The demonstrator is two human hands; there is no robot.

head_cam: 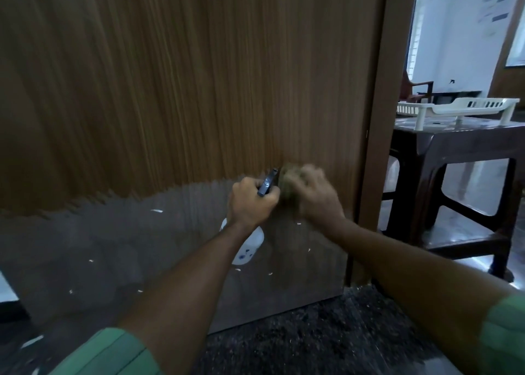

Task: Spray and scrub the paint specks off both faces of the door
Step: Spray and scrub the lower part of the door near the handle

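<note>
Left hand [251, 201] curled round the neck of the spray bottle [248, 247], dark trigger head [267, 183] pointing up at the door [199, 90]; the white body hangs below my wrist. Right hand [312, 195] clamped on the scrub pad [287, 176], pressing it flat to the wood. This hand is motion-blurred, so I cannot make out how the fingers lie beyond that.

Location: working point sits low on this face, close to the door's right edge, just above where the wood grain gives way to a grey lower band [113, 247].

Progress, as far as visible:
- Wood above the working point shows no obvious white marks, though it is streaked with blur — not a firm reading.
- Grey band carries several white specks [156, 211], scattered toward the bottom edge and the lower left corner. These look untouched.
- The other face is out of sight; nothing can be said about it.

Judgement: mid-task at best on this side — lower band remaining, then the reverse face in full.

Beyond the door's edge: a dark wooden table [454, 139] with a white slotted tray [454, 107] on its near corner.
</note>
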